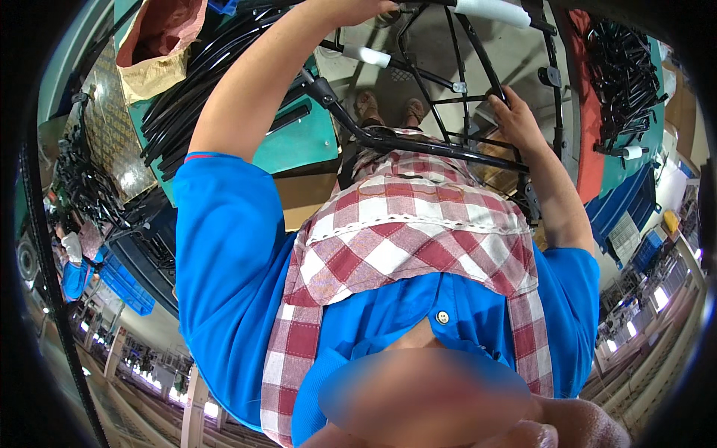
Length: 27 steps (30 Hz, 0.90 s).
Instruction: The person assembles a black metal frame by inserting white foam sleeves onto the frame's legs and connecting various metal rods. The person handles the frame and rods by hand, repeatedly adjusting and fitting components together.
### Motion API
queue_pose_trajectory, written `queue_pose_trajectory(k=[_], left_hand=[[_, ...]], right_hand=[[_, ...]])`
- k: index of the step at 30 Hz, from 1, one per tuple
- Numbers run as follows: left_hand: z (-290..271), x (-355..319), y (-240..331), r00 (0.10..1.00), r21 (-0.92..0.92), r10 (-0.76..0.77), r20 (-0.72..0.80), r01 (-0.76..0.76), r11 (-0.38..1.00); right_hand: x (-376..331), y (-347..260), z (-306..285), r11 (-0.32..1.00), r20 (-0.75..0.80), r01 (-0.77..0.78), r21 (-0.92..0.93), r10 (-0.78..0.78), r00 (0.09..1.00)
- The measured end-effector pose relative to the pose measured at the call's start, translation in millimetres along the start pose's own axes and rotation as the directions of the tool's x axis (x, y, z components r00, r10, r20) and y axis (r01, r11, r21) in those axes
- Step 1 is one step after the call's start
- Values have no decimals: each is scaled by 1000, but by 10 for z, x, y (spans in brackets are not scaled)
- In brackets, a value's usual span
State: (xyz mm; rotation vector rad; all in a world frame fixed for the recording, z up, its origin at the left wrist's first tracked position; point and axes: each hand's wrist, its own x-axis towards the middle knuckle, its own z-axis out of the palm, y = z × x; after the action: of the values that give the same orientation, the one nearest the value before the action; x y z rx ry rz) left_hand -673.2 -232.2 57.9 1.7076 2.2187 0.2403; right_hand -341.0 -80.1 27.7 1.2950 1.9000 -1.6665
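A black tubular metal frame (441, 149) stands in front of me, with crossing thin rods and white sleeves (493, 10) around some of its tubes. My right hand (515, 119) has its fingers wrapped round one of the tubes on the frame's right side. Far ahead, my left hand (358, 10) reaches to the frame's upper tubes. The picture's top edge cuts it off, so its grip is hidden. A thick bent tube with a black joint (321, 91) crosses close to my checked apron (403, 216).
At left, many black tubes (198, 97) lie on a green-topped table (299, 145) beside an open paper sack (153, 78). To the right, black metal parts (624, 82) are heaped beside a red strip (586, 112). Blue crates (627, 205) stand beyond. My shoes (367, 107) show below the frame.
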Motion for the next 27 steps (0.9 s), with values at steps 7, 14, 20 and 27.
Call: queue_pose_trajectory(k=[7,14,20,27], left_hand=[[-223,-159,5,990,-76,105,-91,-112,991],[-139,-1071,281,982,-409,31,-189,-108,906],[-287,-1448,517,996,-684,-58,71,91,724],[-205,-1566,551,995,-755,-92,40,90,649]], right_hand=[[2,23,-47,1000,21,8,18,-9,1000],[-38,-70,-69,996,-3,-90,-30,90,996],[248,424,-301,996,-22,75,-40,-76,997],[456,729,-454,986,1,153,-74,-153,988]])
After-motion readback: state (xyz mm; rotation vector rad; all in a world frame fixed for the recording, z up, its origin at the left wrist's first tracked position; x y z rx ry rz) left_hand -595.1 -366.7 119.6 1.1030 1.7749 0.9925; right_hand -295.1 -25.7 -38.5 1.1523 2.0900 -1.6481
